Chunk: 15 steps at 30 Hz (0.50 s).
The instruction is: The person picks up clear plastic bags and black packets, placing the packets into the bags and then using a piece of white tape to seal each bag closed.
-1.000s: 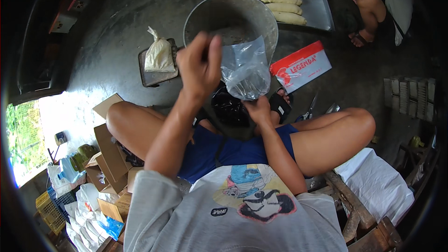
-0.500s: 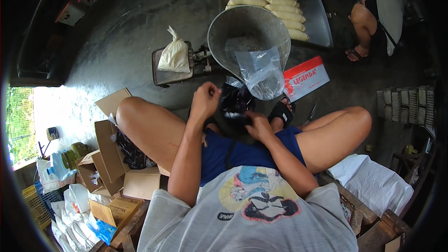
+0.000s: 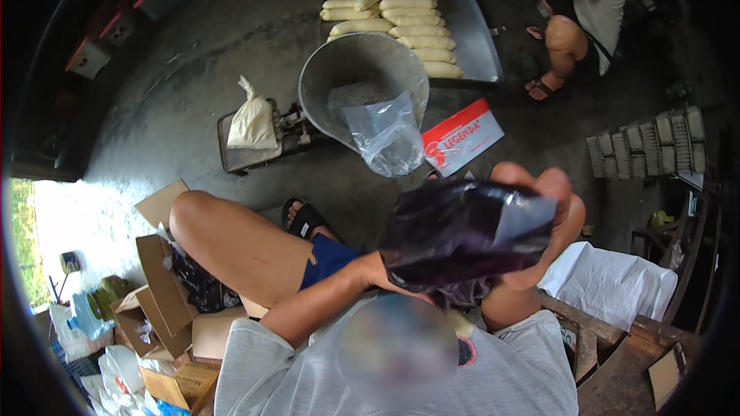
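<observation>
A shiny black plastic bag [image 3: 466, 235] is lifted high, close to the head camera, above my lap. My right hand [image 3: 553, 216] grips its right end, with the fingers curled round the edge. My left hand [image 3: 379, 271] comes up against the bag's lower left side; its fingers are hidden behind the plastic. Some crumpled dark plastic [image 3: 466, 291] hangs below the bag. Ahead of me, a clear plastic bag [image 3: 385, 135] lies in the mouth of a large grey metal scoop-shaped pan [image 3: 324, 77].
A tied bag of pale powder [image 3: 253, 125] sits on a scale's tray [image 3: 225, 156]. Beyond the pan, a metal tray [image 3: 474, 38] bears several pale dough rolls [image 3: 420, 19]. A red-and-white box [image 3: 466, 139] is beside the pan. Opened cardboard boxes [image 3: 166, 293] stand at left; another person [image 3: 574, 31] sits far right.
The black plastic bag has risen from between my feet to near the head camera, with both hands up. The view has shifted, and the other person shows more.
</observation>
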Tool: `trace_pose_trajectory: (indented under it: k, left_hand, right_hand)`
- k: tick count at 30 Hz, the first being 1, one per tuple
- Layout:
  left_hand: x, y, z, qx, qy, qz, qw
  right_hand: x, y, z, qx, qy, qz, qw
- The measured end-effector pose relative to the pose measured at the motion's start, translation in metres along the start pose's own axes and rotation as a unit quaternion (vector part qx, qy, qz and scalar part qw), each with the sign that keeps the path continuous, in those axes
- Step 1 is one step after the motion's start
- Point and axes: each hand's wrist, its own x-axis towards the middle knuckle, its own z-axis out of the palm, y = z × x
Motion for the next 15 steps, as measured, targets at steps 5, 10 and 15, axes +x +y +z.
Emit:
trace_pose_trajectory:
  k: [5,10,15]
  left_hand:
    - [-0.002,0.039,0.027,-0.177,0.155,-0.078,0.969]
    - [-0.040,0.106,0.007,-0.096,0.194,0.017,0.976]
    - [-0.077,0.141,-0.015,0.352,0.168,0.309,0.867]
  right_hand:
    - [0.017,-0.016,-0.008,-0.115,0.080,-0.081,0.987]
    - [0.016,0.032,-0.030,0.021,0.134,0.068,0.988]
    - [-0.026,0.107,0.006,0.326,-0.070,0.252,0.909]
